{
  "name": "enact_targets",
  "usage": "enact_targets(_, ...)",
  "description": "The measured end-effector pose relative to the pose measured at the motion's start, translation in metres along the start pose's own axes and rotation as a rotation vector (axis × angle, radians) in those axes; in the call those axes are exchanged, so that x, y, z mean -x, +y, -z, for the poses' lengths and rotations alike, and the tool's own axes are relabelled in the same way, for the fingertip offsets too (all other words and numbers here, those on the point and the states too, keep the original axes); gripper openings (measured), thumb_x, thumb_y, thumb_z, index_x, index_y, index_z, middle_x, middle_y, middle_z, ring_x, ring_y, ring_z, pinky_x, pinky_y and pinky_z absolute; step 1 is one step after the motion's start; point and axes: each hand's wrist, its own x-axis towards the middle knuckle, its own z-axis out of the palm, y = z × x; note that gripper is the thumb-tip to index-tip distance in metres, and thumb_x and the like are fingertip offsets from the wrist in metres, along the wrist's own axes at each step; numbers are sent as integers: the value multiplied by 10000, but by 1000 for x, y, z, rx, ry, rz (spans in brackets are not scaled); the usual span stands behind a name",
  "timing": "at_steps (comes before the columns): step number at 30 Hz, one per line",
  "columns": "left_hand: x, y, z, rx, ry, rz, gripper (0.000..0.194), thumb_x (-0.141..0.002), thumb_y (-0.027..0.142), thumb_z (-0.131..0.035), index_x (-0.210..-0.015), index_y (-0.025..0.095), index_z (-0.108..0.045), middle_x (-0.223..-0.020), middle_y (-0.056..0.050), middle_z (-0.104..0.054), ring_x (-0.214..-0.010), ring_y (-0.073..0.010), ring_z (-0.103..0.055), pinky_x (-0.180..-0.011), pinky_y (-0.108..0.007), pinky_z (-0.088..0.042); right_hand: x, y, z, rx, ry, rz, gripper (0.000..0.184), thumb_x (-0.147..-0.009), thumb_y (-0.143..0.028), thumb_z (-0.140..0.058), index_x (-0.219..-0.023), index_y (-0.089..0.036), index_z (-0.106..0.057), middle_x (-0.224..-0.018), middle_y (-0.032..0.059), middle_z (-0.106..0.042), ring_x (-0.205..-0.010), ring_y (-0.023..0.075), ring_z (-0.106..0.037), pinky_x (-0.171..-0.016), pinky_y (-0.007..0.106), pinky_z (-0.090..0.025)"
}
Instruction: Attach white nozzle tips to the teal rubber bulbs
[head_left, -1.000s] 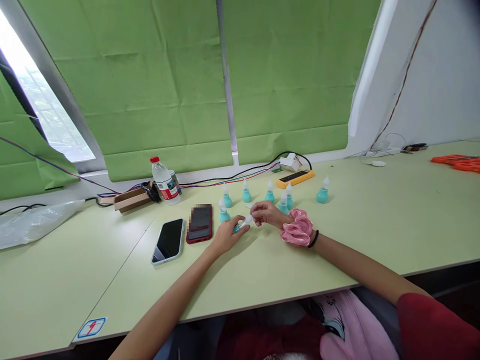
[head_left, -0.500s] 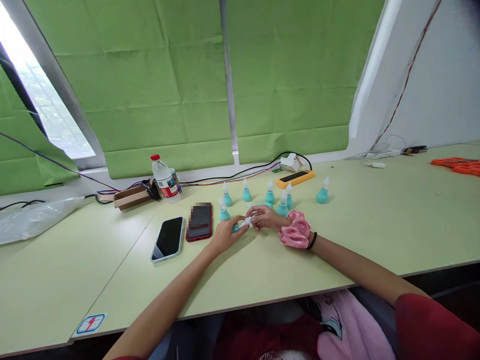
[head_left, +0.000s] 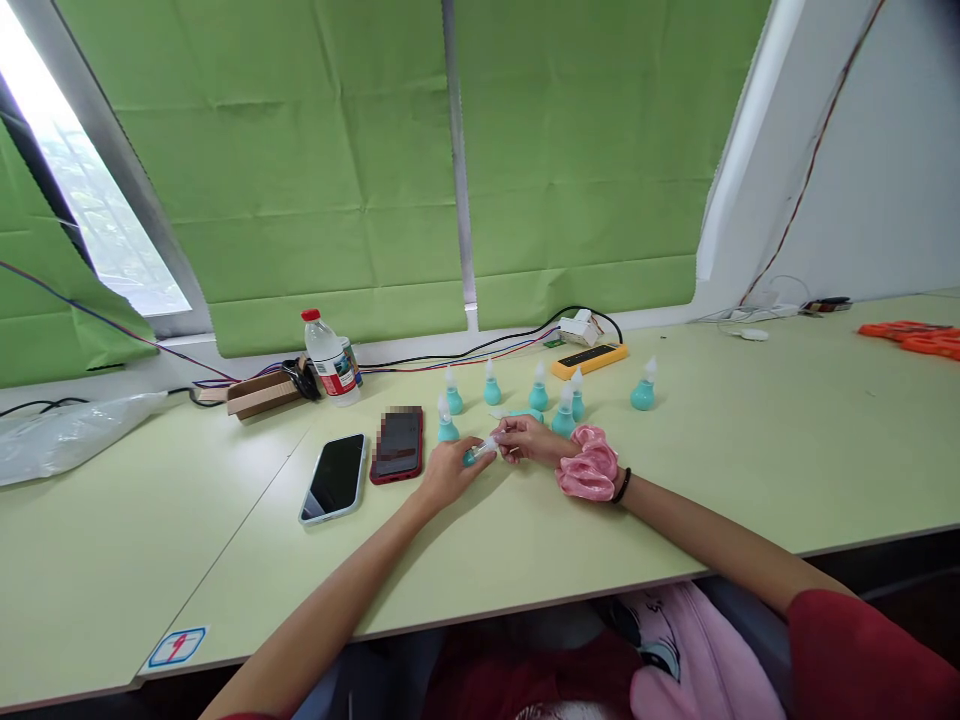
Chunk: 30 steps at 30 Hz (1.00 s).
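Observation:
My left hand [head_left: 452, 470] is closed on a teal nasal aspirator [head_left: 480, 452] with a clear nozzle, held on its side just above the table and pointing right. My right hand [head_left: 525, 440] has its fingers pinched at the clear tip of that same aspirator; what exactly lies between the fingertips is too small to make out. A pink scrunchie [head_left: 589, 465] circles the right wrist. Several similar aspirators stand upright around my hands, among them one [head_left: 448, 422] by the left hand and one [head_left: 564, 412] behind the right wrist. Another aspirator [head_left: 525, 413] lies on its side behind my right fingers.
Two phones, a pale one [head_left: 334, 480] and a red-cased one [head_left: 397, 445], lie left of my hands. Behind them stand a water bottle [head_left: 330, 360] and an open cardboard box [head_left: 266, 396]. A yellow power strip [head_left: 590, 360] and cables run along the wall. Orange scissors [head_left: 911, 335] lie far right.
My right hand has shifted slightly left and down and now touches the clear tip of the aspirator in my left hand. The left hand has barely moved.

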Motion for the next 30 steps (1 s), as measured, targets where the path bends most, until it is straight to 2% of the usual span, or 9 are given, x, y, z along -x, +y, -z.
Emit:
enact_targets(4,1,0,-3,-129,38,-56,344,-748,444,-413,-869,191,-613,-734,-62,-638,-654,-160,-569,-569,-219,-366,0,-1,-3,-76,30,-71,262,-607,-324,-641,-645,-133,-465,-560,-28,-534,-449,38,-454,-414,160,-333)
enact_targets(8,2,3,-3,-314,81,-118,334,-782,419,-376,-911,202,-594,-685,-64,-624,-607,-145,-554,-507,-202,-320,1,-4,-4,-135,33,-112,247,-610,-306,-641,-650,-125,-477,-555,-26,-527,-450,31,-451,-400,146,-316)
enact_targets(12,3,7,-2,-396,115,-137,327,-794,410,-362,-908,198,-583,-643,-61,-600,-595,-147,-542,-493,-204,-293,0,-5,-9,-167,58,-71,262,-603,-315,-646,-622,-128,-463,-539,-28,-524,-448,35,-454,-382,143,-304)
enact_targets(18,3,10,-2,-454,121,-82,310,-795,407,-362,-877,203,-582,-646,-52,-590,-575,-136,-532,-478,-202,-275,0,1,-20,-152,187,14,330,-578,-396,-642,-582,-144,-428,-507,-30,-520,-402,41,-431,-357,161,-288)
enact_targets(23,2,9,0,-570,93,-116,321,-803,404,-344,-892,201,-577,-614,-51,-581,-565,-146,-536,-481,-212,-276,-1,4,-19,-41,271,-9,338,-586,-428,-619,-556,-148,-432,-399,-55,-454,-324,23,-327,-324,164,-185)
enact_targets(30,2,7,-2,-609,93,-159,298,-810,372,-348,-908,190,-564,-617,-58,-580,-573,-160,-540,-496,-230,-282,2,3,-16,-29,144,-10,311,-634,-379,-590,-525,-163,-394,-344,-94,-318,-317,21,-237,-343,188,-138)
